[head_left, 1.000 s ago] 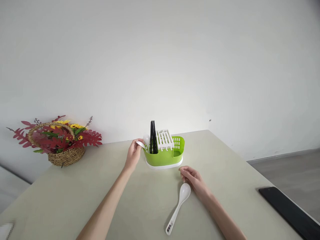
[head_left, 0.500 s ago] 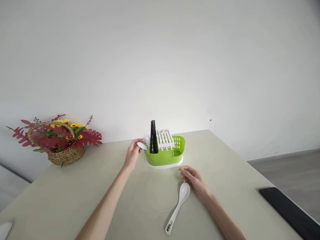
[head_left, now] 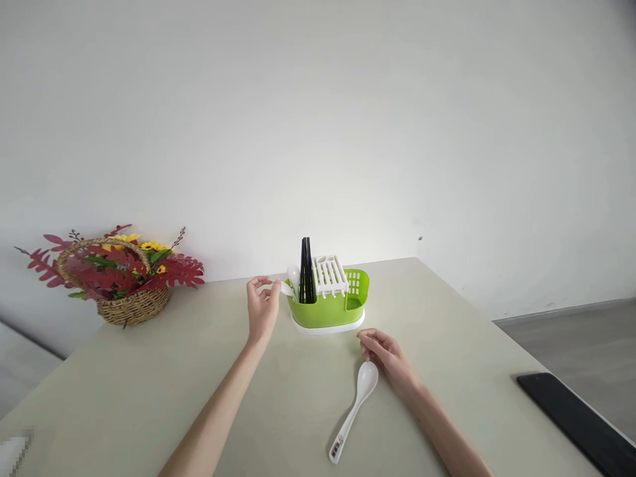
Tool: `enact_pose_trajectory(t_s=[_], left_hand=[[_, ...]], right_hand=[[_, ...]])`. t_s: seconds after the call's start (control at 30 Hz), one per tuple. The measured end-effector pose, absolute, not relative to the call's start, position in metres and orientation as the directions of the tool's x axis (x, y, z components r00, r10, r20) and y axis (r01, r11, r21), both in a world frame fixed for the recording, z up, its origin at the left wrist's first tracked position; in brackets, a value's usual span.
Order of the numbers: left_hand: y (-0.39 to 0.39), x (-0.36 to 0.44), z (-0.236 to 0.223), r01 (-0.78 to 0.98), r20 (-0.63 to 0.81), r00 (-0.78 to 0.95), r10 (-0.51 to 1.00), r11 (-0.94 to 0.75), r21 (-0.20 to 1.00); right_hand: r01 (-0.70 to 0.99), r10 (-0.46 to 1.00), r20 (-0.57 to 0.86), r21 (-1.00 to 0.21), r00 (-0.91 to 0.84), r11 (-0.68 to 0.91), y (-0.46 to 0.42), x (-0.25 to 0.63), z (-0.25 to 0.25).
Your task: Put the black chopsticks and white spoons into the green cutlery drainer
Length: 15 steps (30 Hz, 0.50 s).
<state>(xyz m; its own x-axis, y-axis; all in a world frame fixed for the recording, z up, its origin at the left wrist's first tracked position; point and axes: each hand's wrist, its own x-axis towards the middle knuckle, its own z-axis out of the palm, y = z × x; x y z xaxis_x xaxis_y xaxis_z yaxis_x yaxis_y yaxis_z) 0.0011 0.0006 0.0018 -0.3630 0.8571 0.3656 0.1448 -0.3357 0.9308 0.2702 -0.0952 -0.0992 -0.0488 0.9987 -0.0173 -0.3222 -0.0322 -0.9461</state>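
A green cutlery holder [head_left: 318, 317] with a white base and a white slotted rack [head_left: 330, 274] stands on the table. Black chopsticks [head_left: 307, 271] rise from its left part. Beside them, a white spoon [head_left: 293, 275] stands upright and another white spoon [head_left: 287, 289] leans out over the left rim. My left hand [head_left: 262, 308] is just left of the leaning spoon, fingers bent and apart, thumb close to its bowl. In front of the holder my right hand [head_left: 385, 351] rests on the table, loosely curled and holding nothing. Its fingers are near the bowl of a loose white spoon [head_left: 366, 379].
A wicker basket [head_left: 134, 308] of red and yellow artificial flowers stands at the back left by the wall. On the right edge lies a black phone-like slab [head_left: 571, 414]. A blurred white thing [head_left: 12, 454] shows at the lower left corner.
My left hand has let go of the leaning spoon and moved slightly left, its fingers spreading. The right hand and the spoon on the table stay put.
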Motion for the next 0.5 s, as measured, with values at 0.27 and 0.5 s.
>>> enact_pose_trajectory(t_s=[0.27,0.5], left_hand=[[-0.024,0.016,0.001,0.395,0.636,-0.35,0.688,-0.507,0.766],[-0.086,0.073,-0.005,0.537,0.605,0.472,0.641,-0.753,0.38]], right_hand=[[-0.327,0.998,-0.022,-0.944,-0.05,-0.038,-0.094,0.27,-0.098],[-0.364,0.998,-0.032,-0.93,-0.053,-0.049,-0.093,0.271,-0.105]])
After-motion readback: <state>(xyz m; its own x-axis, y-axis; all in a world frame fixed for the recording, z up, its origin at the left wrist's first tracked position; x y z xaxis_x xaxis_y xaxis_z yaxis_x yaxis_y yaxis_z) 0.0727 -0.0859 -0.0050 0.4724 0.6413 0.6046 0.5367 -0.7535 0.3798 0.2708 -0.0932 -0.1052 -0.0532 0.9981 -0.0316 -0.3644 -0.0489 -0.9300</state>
